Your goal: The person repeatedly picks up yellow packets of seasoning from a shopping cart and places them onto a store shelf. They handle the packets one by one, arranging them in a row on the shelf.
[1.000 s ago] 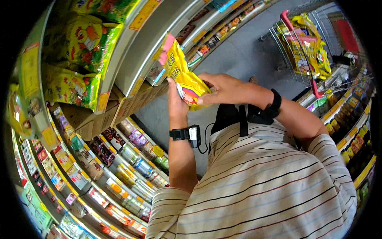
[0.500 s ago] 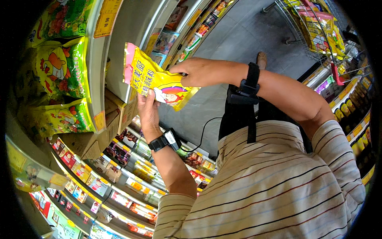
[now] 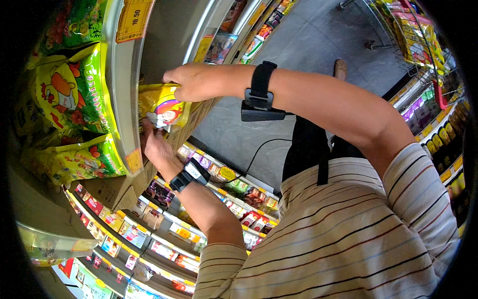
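A yellow seasoning bag [image 3: 168, 110] with a cartoon figure on its front is between my hands, partly inside a shelf. Its far end is hidden behind the edge of the upper shelf [image 3: 130, 99]. My right hand [image 3: 193, 82] is closed on the bag's upper side, with some fingertips out of sight. From below, my left hand [image 3: 158, 148] grips its lower side, the thumb against the bag and the other fingers hidden. Green and yellow bags [image 3: 82, 94] with a cartoon chicken stand on the upper shelf to the left.
A wire shopping cart [image 3: 440, 97] holding similar yellow bags [image 3: 417, 42] stands at the upper right. Cardboard boxes [image 3: 127, 192] sit below the upper shelf. Stocked shelves [image 3: 164, 249] curve along the lower left. A black cable [image 3: 259, 149] hangs from my left wrist device.
Both hands have moved left with the yellow bag, from the open aisle into the shelf. The bag's pink end has gone out of sight behind the shelf edge.
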Demonstrator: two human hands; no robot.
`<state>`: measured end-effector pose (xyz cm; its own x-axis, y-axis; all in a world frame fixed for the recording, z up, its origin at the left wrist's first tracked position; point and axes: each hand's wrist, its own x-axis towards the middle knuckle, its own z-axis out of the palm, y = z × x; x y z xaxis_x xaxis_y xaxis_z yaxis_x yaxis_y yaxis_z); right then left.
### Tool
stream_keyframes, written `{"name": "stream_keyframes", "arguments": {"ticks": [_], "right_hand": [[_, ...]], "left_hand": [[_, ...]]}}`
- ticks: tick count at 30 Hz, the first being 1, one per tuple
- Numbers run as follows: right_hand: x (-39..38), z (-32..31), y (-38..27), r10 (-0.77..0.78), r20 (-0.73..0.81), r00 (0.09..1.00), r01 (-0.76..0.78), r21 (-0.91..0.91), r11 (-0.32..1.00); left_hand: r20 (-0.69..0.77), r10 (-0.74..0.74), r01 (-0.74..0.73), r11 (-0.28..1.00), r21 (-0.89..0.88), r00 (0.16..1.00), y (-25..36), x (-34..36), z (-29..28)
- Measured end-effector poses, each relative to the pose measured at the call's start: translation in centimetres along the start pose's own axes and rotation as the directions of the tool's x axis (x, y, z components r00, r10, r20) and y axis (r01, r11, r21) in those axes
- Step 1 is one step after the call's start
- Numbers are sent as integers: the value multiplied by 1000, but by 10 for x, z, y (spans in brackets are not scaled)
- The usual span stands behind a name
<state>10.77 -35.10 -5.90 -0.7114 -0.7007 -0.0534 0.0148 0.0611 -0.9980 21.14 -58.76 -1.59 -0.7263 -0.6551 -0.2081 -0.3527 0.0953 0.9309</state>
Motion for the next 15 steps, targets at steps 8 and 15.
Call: {"name": "stream_keyframes", "arguments": {"ticks": [8, 15], "right_hand": [[38, 19, -7, 121, 19, 992, -121, 10, 993], [32, 30, -8, 140, 100, 985, -137, -33, 990]], "left_hand": [[243, 374, -130, -303, 944, 895, -33, 66, -73], [391, 578, 145, -671, 727, 716, -13, 54, -51]]}}
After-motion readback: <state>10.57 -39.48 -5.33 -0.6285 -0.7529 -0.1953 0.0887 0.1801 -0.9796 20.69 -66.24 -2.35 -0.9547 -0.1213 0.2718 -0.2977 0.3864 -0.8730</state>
